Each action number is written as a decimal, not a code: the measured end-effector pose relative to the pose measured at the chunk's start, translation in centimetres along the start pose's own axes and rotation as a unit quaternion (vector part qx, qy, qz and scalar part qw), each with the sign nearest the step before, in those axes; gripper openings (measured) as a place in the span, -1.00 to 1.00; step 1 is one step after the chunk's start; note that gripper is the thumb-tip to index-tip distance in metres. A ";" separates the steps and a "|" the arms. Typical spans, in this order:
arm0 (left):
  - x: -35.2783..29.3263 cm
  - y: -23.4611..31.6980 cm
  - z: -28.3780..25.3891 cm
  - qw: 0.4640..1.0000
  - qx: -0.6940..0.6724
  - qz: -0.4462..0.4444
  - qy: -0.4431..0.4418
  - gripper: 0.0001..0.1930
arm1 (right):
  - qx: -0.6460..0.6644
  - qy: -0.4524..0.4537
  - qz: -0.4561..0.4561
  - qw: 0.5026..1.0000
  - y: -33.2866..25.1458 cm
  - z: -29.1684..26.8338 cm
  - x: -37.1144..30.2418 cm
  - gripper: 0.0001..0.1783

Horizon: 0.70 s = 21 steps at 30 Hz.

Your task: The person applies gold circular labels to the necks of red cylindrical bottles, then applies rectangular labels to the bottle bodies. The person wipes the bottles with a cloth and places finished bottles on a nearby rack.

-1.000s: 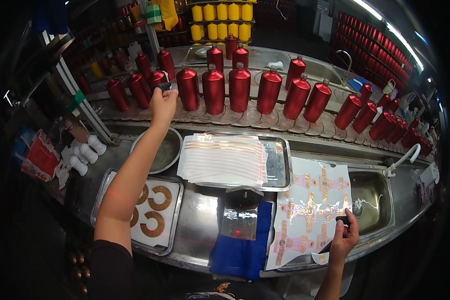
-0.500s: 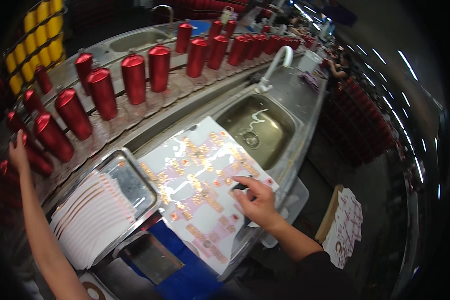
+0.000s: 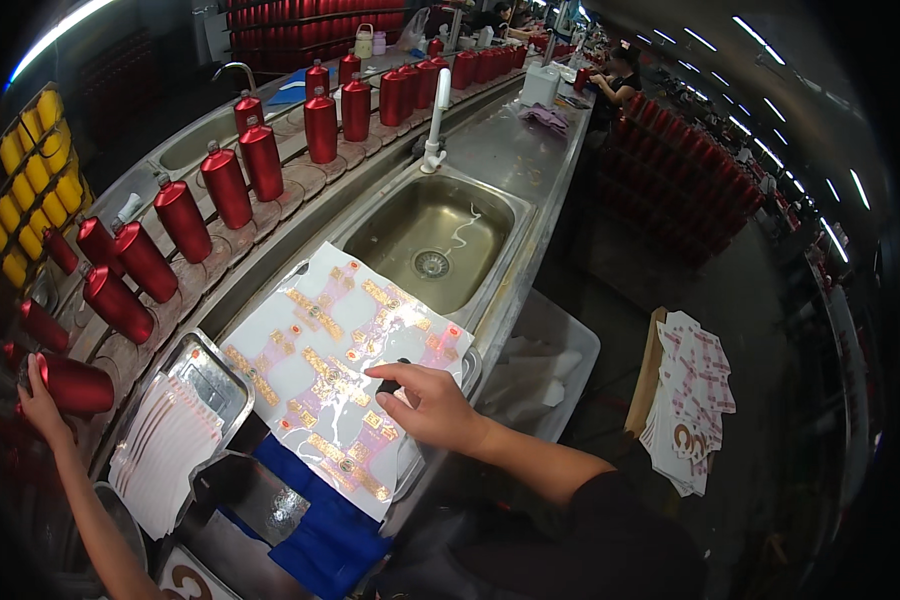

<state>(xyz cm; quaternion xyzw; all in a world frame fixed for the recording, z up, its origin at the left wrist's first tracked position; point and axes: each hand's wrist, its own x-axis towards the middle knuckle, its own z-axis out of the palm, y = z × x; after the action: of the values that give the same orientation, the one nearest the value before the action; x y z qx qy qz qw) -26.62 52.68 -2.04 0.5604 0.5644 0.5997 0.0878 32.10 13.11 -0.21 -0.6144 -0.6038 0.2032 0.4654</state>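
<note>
At the left edge, my left hand (image 3: pixel 42 405) is closed around the neck end of a glossy red bottle (image 3: pixel 80 385), which tilts with its base toward the right. My right hand (image 3: pixel 438 408) is over the right part of a white sheet of gold and pink decals (image 3: pixel 305 378). Its thumb and index finger close on a small black piece (image 3: pixel 391 384), mostly hidden by the fingers. Just right of the left hand's bottle lies a metal tray (image 3: pixel 232 385) with a fanned stack of white printed sheets (image 3: pixel 165 450).
More red bottles (image 3: pixel 178 220) stand along the conveyor (image 3: pixel 260 225). Beyond the decal sheet is a steel sink (image 3: pixel 380 240) with a white faucet (image 3: pixel 437 125). A blue cloth (image 3: pixel 330 545) lies near me. Printed sheets (image 3: pixel 685 400) sit at right; another person (image 3: pixel 620 80) works farther off.
My view has turned, shifting the sink and decal sheet leftward. My left hand has lowered with a red bottle at its fingers. The right hand keeps its pinch over the sheet.
</note>
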 end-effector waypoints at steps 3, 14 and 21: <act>-4.7 7.7 -5.4 0.979 -0.167 -0.104 -0.058 -0.58 | 0.016 -0.051 -0.048 0.997 -1.2 1.9 0.3 -0.46; -31.1 30.4 -8.1 0.630 -0.540 -0.519 -0.205 -0.46 | 0.389 -0.469 -0.087 0.788 -9.5 9.3 -4.5 0.41; -37.8 32.3 -7.9 0.696 -0.526 -0.483 -0.074 -0.59 | 0.431 -0.415 0.010 0.801 -10.1 9.6 -8.4 0.45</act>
<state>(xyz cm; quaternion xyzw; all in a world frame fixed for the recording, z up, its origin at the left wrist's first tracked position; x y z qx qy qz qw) -2.19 9.03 3.49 0.1159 0.3416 0.6305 0.6873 17.13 6.80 0.81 -0.2134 -0.5832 0.6827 0.3850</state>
